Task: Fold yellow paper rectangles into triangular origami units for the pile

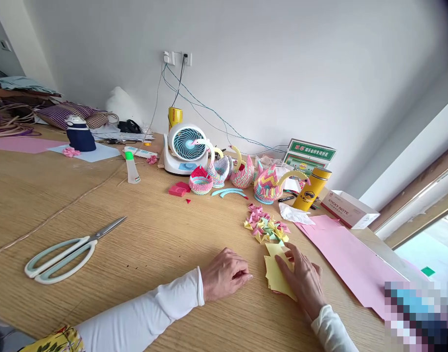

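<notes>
My left hand point(226, 275) rests on the wooden table with its fingers curled in, and nothing shows in it. To its right, my right hand point(305, 278) is over a small stack of yellow paper sheets point(277, 276), thumb and fingers closing on the upper sheet. The sheets lie slightly fanned, and a reddish edge shows beneath them. Just beyond the stack is a loose pile of folded paper pieces point(266, 226) in pink, yellow and green. Behind that pile stands a multicoloured folded-paper swan point(268, 188) with a yellow neck.
Scissors point(68, 254) lie at left, near a glue bottle point(131, 168). A white fan point(187, 149) and more paper swans point(242, 171) stand at the back. A yellow flask point(312, 189), a sticky-note box point(350, 209) and pink sheets point(347, 259) are at right.
</notes>
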A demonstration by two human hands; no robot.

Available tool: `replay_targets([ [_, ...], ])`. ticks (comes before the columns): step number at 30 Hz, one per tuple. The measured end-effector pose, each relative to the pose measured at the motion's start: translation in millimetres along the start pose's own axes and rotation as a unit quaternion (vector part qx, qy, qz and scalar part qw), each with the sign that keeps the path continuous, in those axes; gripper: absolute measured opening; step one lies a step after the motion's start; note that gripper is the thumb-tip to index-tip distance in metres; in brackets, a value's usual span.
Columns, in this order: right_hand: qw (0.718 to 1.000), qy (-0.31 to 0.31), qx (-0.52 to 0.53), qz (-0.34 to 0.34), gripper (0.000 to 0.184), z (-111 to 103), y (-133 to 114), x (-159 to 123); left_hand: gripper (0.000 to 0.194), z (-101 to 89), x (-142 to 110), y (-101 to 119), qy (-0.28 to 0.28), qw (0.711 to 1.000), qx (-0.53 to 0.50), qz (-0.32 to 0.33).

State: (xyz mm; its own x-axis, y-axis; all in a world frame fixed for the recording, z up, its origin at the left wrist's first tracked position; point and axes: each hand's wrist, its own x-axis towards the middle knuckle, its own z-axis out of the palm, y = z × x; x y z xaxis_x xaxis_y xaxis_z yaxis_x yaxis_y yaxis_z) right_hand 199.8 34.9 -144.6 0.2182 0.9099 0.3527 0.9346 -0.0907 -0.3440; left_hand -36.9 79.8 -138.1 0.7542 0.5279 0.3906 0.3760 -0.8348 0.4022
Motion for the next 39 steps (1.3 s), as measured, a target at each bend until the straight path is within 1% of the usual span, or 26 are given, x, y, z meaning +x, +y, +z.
replay_targets([
  [4,1.0,0.015,0.021,-0.007,0.04,2.7,3.2,1.6,0.022,2.1,-0.7,-1.6,0.002,1.0,0.0,0.003],
  [8,0.996,0.07,0.049,-0.012,0.038,1.7,1.7,3.3,0.02,1.8,-0.3,-1.1,0.0,1.0,-0.007,0.0],
  [12,0.986,0.117,0.115,-0.006,0.03,-6.7,-6.0,4.2,0.015,-3.5,0.1,2.1,0.003,0.999,-0.037,-0.018],
  [14,0.983,0.123,0.136,-0.028,0.03,-13.6,-12.3,2.9,0.012,-6.8,-0.1,4.1,0.023,0.996,-0.07,-0.04],
  [15,0.981,0.119,0.143,-0.051,0.03,-17.0,-16.3,1.6,0.015,-8.3,-0.2,5.0,0.039,0.994,-0.091,-0.054],
  [17,0.978,0.095,0.151,-0.111,0.028,-22.9,-25.5,-2.0,0.029,-10.5,-0.1,6.8,0.072,0.984,-0.141,-0.078],
  [19,0.97,0.043,0.163,-0.177,0.025,-26.2,-36.0,-6.7,0.041,-11.9,0.9,8.5,0.085,0.972,-0.197,-0.092],
  [20,0.964,0.017,0.17,-0.202,0.024,-26.9,-41.3,-9.2,0.04,-12.2,1.7,9.2,0.083,0.968,-0.219,-0.095],
  [22,0.955,-0.017,0.191,-0.224,0.023,-26.8,-50.8,-13.9,0.028,-12.5,3.5,10.1,0.077,0.961,-0.243,-0.104],
  [23,0.954,-0.023,0.206,-0.215,0.022,-26.5,-54.5,-15.9,0.026,-12.4,4.3,10.2,0.074,0.959,-0.252,-0.111],
  [25,0.957,-0.024,0.237,-0.166,0.023,-25.6,-59.0,-18.6,0.033,-12.2,5.4,10.0,0.076,0.946,-0.288,-0.132],
  [28,0.957,-0.043,0.275,-0.08,0.027,-24.1,-59.3,-19.6,0.036,-12.0,6.0,9.4,0.082,0.91,-0.372,-0.167],
  [30,0.947,-0.068,0.311,-0.046,0.029,-22.3,-57.3,-18.9,0.037,-12.3,6.1,9.8,0.091,0.892,-0.404,-0.183],
  [33,0.914,-0.1,0.393,-0.007,0.033,-19.2,-55.9,-18.2,0.038,-13.1,6.7,11.1,0.084,0.874,-0.439,-0.19],
  [36,0.867,-0.135,0.479,0.03,0.035,-19.0,-58.5,-18.1,0.037,-13.3,7.9,10.8,0.069,0.859,-0.473,-0.186],
  [39,0.823,-0.157,0.543,0.059,0.034,-21.7,-61.4,-18.1,0.034,-12.9,9.2,8.2,0.069,0.843,-0.504,-0.174],
])
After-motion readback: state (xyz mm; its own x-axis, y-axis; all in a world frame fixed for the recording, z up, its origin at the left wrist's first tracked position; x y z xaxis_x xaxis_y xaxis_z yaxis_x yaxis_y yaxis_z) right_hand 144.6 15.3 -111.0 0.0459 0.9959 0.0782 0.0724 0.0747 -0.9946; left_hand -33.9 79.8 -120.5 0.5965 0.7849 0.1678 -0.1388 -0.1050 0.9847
